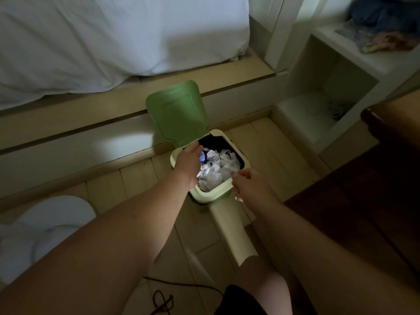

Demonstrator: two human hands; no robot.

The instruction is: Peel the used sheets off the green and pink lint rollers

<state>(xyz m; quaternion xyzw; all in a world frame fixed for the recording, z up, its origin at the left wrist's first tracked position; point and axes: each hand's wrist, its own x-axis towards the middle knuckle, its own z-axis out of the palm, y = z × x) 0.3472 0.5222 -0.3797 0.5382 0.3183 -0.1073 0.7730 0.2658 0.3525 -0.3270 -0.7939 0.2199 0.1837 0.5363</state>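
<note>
No lint roller is in view. A cream waste bin (223, 192) stands on the floor with its green lid (177, 112) flipped up. It is filled with crumpled white sheets (218, 169). My left hand (188, 161) hangs over the bin's left rim with its fingers pointing down into the bin and hidden behind the back of the hand. A small bluish thing (202, 158) shows by those fingers. My right hand (250, 187) hovers at the bin's near right rim, fingers loosely bent, with nothing visible in it.
A bed with white bedding (113, 37) on a wooden platform (91, 123) lies behind the bin. White open shelves (329, 92) stand at the right and dark wooden furniture (386, 155) at the far right. White slippers (45, 228) and a dark cord (161, 298) lie on the plank floor.
</note>
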